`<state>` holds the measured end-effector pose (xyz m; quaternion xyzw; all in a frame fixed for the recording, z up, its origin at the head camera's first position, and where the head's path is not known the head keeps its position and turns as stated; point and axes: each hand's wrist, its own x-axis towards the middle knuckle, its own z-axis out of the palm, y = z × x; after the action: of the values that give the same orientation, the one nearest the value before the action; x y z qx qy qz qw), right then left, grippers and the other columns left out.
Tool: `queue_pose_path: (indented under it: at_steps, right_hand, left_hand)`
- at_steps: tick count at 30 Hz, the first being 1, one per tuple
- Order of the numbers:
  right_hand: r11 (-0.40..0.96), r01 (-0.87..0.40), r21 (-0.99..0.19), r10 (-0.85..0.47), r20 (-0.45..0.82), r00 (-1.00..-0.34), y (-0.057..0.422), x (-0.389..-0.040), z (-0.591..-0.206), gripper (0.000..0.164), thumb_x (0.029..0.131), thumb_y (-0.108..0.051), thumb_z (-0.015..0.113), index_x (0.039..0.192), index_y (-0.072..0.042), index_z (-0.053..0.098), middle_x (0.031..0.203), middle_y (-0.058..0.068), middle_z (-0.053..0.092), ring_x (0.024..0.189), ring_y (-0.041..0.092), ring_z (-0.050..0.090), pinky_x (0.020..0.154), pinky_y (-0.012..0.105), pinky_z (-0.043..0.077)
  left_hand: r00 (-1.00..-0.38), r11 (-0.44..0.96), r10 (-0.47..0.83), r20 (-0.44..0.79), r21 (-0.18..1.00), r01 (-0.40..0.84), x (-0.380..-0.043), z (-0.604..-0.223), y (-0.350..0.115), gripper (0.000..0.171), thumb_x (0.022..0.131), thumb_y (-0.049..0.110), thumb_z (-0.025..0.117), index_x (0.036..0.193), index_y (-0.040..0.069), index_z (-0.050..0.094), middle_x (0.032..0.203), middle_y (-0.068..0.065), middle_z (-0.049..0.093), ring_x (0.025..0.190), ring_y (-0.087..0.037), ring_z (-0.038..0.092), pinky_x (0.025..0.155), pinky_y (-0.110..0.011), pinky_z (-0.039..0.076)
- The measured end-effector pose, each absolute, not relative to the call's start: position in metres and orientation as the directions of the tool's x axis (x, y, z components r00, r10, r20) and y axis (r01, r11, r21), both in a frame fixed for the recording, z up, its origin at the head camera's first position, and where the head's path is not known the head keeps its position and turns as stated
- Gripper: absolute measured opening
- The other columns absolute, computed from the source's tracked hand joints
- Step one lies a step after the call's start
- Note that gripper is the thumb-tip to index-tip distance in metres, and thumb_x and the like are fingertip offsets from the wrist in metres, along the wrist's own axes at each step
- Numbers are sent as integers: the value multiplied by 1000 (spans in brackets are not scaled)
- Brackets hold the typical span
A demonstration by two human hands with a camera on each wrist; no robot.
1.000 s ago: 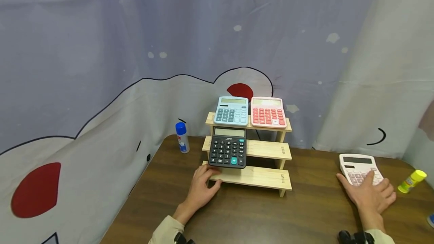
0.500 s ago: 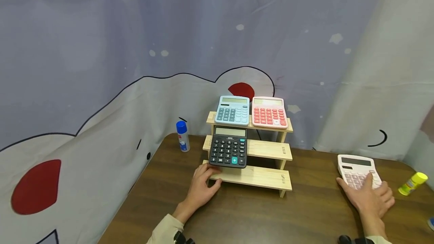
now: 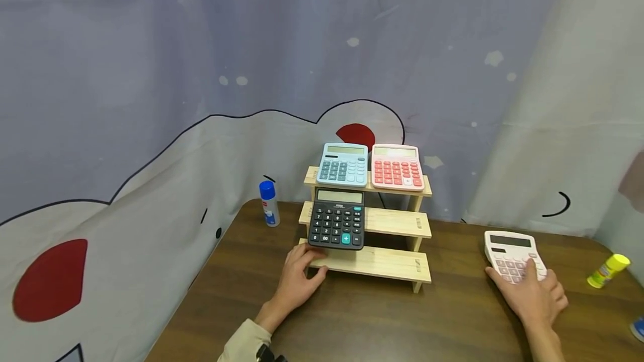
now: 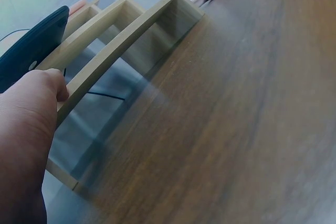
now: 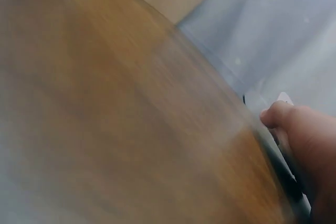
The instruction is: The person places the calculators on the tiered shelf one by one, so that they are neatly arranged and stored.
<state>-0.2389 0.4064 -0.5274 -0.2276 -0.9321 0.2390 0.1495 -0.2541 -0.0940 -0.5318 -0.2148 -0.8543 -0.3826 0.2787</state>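
In the head view a three-tier wooden stand (image 3: pixel 372 261) rests on the table. My left hand (image 3: pixel 297 281) holds the left end of its lowest step, the thumb (image 4: pixel 58 85) at the front edge in the left wrist view. A black calculator (image 3: pixel 336 219) leans on the middle step, just above those fingers. On the top step sit a light blue calculator (image 3: pixel 344 165) and a pink calculator (image 3: pixel 397 167). At the right, my right hand (image 3: pixel 533 300) grips a white calculator (image 3: pixel 510 247), thumb along its left side and index finger over its keys; the hand hides its lower right part.
A blue-capped glue stick (image 3: pixel 269 204) stands left of the stand. A yellow glue stick (image 3: pixel 607 271) lies tilted beyond my right hand, and a blue-ended object (image 3: pixel 638 328) shows at the right edge. A printed curtain (image 3: pixel 241 43) hangs behind the brown table (image 3: pixel 382 323).
My right hand and the white calculator have moved left along the table, toward the stand. My left hand, the stand and the calculators on it have stayed in place.
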Motion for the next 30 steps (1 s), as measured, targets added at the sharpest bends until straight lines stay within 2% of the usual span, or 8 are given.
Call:
queue_pose_path:
  at_steps: [8, 12, 20, 24, 30]
  right_hand:
    - [759, 290, -583, 489, 216, -845, 376, -235, -523, 94, 80, -62, 68, 149, -6, 39, 150, 37, 25, 132, 63, 26, 95, 73, 23]
    - [762, 226, -607, 471, 280, -836, 360, -232, -521, 89, 79, -57, 72, 147, -7, 44, 150, 33, 30, 132, 59, 30, 97, 70, 23]
    - [744, 47, -667, 465, 466, -753, 333, -232, -519, 85, 71, -44, 83, 141, -8, 53, 145, 26, 39, 128, 53, 37, 99, 70, 23]
    - [741, -53, -670, 453, 556, -697, 323, -232, -521, 84, 65, -35, 87, 138, -6, 56, 140, 26, 43, 123, 52, 39, 97, 70, 23]
    - [737, -197, -646, 392, 647, -654, 305, -231, -522, 86, 58, -27, 90, 135, -4, 58, 137, 28, 43, 121, 50, 41, 95, 66, 25]
  left_hand:
    - [-766, 609, 149, 626, 552, 569, -254, -531, -96, 17, 84, 21, 77, 100, 21, 72, 110, 9, 64, 110, -13, 56, 99, -42, 41]
    - [-766, 609, 147, 626, 553, 569, -254, -531, -95, 17, 84, 21, 78, 100, 21, 72, 110, 10, 64, 111, -13, 56, 100, -41, 41]
    - [-758, 617, 142, 636, 542, 571, -256, -532, -95, 18, 82, 20, 79, 99, 20, 72, 110, 8, 65, 110, -14, 56, 98, -42, 41]
    - [-766, 617, 148, 625, 547, 566, -254, -530, -95, 18, 83, 21, 78, 100, 21, 72, 110, 9, 64, 111, -13, 56, 100, -42, 40]
    - [-775, 614, 150, 614, 556, 560, -253, -529, -94, 17, 84, 21, 77, 100, 22, 72, 111, 10, 64, 111, -13, 56, 100, -40, 40]
